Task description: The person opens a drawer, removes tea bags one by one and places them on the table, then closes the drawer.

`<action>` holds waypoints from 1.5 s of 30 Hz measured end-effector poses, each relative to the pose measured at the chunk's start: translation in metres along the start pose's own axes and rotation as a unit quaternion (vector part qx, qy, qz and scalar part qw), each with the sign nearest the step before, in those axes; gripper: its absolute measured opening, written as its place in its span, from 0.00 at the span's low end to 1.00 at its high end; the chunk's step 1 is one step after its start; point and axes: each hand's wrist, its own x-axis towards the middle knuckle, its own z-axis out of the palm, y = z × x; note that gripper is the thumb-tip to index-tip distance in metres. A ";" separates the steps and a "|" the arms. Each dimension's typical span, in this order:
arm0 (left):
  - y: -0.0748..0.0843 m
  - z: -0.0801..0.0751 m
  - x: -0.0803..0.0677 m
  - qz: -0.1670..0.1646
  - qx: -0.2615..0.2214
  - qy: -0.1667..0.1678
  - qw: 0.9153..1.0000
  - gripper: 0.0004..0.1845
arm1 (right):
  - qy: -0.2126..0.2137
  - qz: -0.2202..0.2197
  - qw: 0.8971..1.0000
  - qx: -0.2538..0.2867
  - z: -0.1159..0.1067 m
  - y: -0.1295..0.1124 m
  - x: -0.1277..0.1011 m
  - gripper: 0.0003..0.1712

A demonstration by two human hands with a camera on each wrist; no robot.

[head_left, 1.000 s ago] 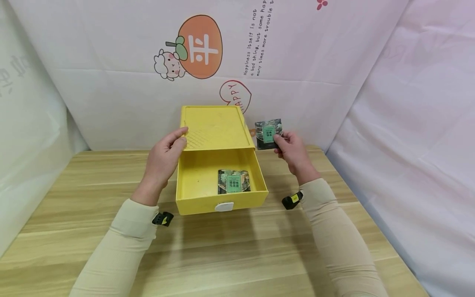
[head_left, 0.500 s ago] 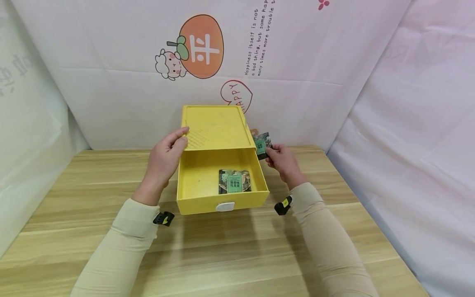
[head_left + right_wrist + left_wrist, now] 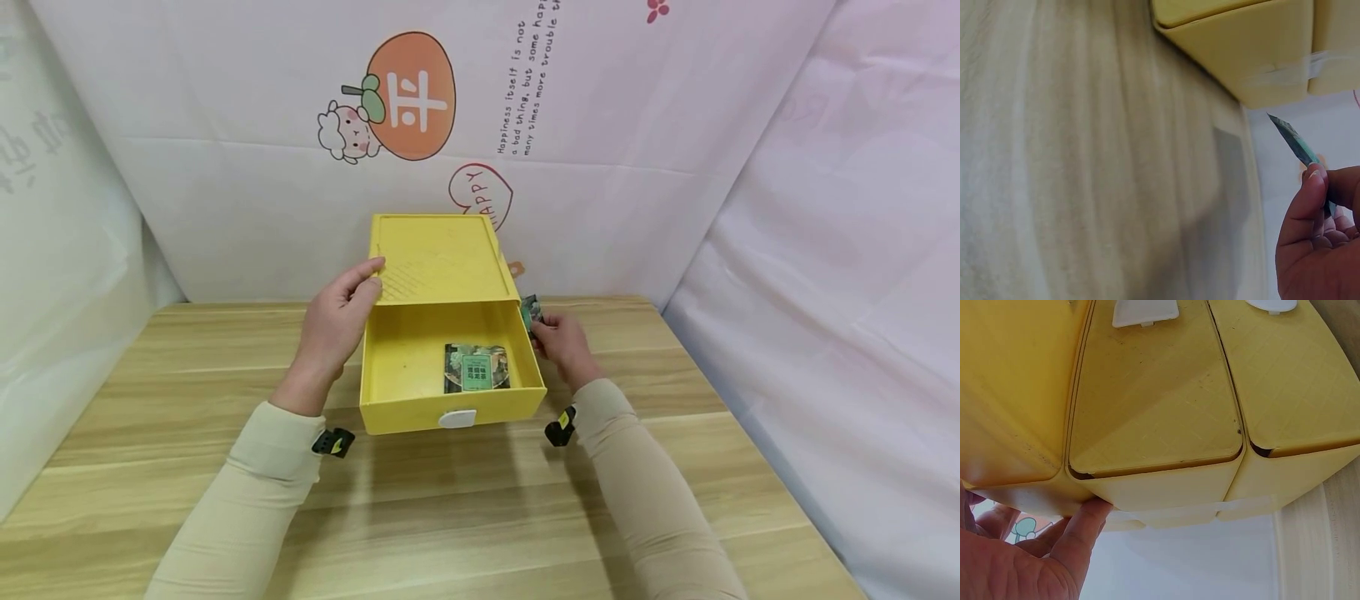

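Observation:
A yellow drawer cabinet [image 3: 442,258] stands at the back of the table, its top drawer [image 3: 405,415] pulled out. Inside the drawer, toward the right front, lies a dark green tea sachet [image 3: 477,370]. My left hand [image 3: 333,329] rests on the cabinet's upper left edge; the left wrist view has its fingers [image 3: 1088,525] along the side wall. Just right of the drawer, my right hand [image 3: 566,348] pinches another tea sachet [image 3: 530,308] between thumb and fingers. That sachet appears nearly edge-on in the right wrist view, and the drawer's side hides part of it in the head view.
Below the pulled-out drawer, closed drawers [image 3: 1154,400] with white handles [image 3: 1145,311] show in the left wrist view. Clear tape [image 3: 1291,70] runs along the cabinet's side. A printed white cloth [image 3: 615,108] hangs close behind the wooden table [image 3: 450,517].
My right hand has come down and left with its tea sachet, from beside the cabinet top to beside the open drawer. The left hand and the drawer have stayed in place.

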 end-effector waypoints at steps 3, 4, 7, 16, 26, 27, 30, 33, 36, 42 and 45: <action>0.000 0.000 0.000 -0.001 0.000 0.001 1.000 0.26 | 0.003 0.007 1.000 -0.002 0.001 0.004 0.000 0.16; -0.001 0.001 0.000 -0.001 0.000 0.002 1.000 0.26 | 0.003 0.008 1.000 -0.002 0.001 0.004 0.000 0.16; -0.001 0.001 0.000 -0.002 0.000 0.002 1.000 0.26 | 0.007 0.009 1.000 -0.012 0.002 0.006 0.001 0.15; -0.001 0.001 0.001 -0.003 0.000 0.003 1.000 0.26 | 0.015 -0.005 0.994 -0.109 0.002 0.012 0.000 0.17; -0.002 0.002 0.001 -0.003 0.007 0.005 1.000 0.26 | 0.034 -0.008 0.984 -0.174 0.005 0.022 0.005 0.18; -0.002 0.002 0.001 -0.003 0.007 0.004 1.000 0.26 | 0.035 -0.009 0.983 -0.180 0.005 0.023 0.004 0.18; -0.002 0.001 0.001 -0.002 0.007 0.002 1.000 0.26 | 0.041 -0.007 0.978 -0.202 0.005 0.024 0.003 0.19; -0.002 0.001 0.000 -0.003 0.005 0.001 1.000 0.26 | 0.045 -0.002 0.973 -0.227 0.004 0.026 0.003 0.19; -0.001 0.001 0.000 -0.002 0.006 0.003 1.000 0.26 | 0.052 -0.008 0.965 -0.255 0.003 0.028 0.003 0.18; -0.001 0.002 0.000 -0.004 0.008 0.006 1.000 0.26 | 0.061 -0.018 0.954 -0.293 0.003 0.029 0.002 0.19; -0.001 0.001 0.000 -0.004 0.005 0.005 1.000 0.26 | 0.061 -0.014 0.949 -0.308 0.003 0.028 0.001 0.21</action>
